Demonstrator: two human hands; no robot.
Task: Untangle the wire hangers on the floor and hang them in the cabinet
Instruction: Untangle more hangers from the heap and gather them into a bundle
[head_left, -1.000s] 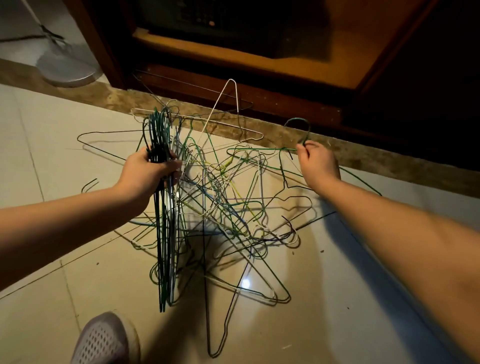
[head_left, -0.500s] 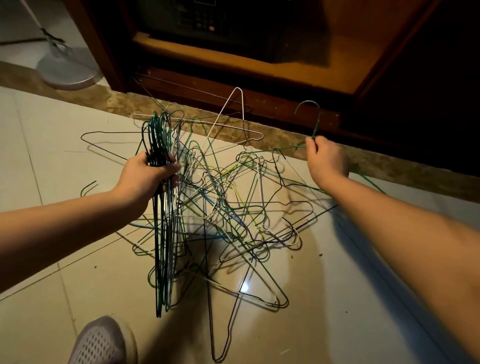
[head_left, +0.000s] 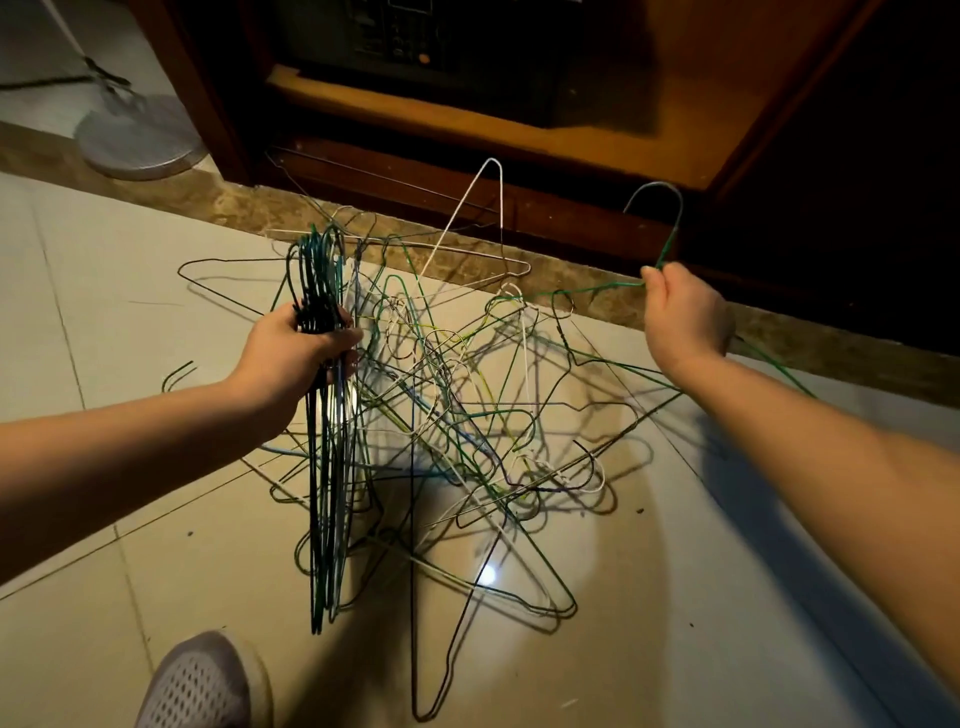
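Note:
A tangled heap of wire hangers (head_left: 467, 431), green, black and white, lies on the tiled floor in front of the wooden cabinet (head_left: 519, 130). My left hand (head_left: 298, 353) grips a sorted bundle of hangers (head_left: 327, 493) by their necks; the bundle hangs straight down above the floor. My right hand (head_left: 683, 317) pinches the neck of a single green hanger (head_left: 670, 239), whose hook rises above my fingers. One arm of that hanger runs left into the heap, the other passes behind my wrist.
A fan's round base (head_left: 137, 137) stands on the floor at the upper left. A dark box with buttons (head_left: 415, 41) sits inside the cabinet. My grey shoe (head_left: 200, 683) is at the bottom left. A stone threshold strip (head_left: 805, 338) runs along the cabinet's foot.
My right hand has lifted and pulled the green hanger up and to the right, away from the heap. The left hand keeps its bundle almost still.

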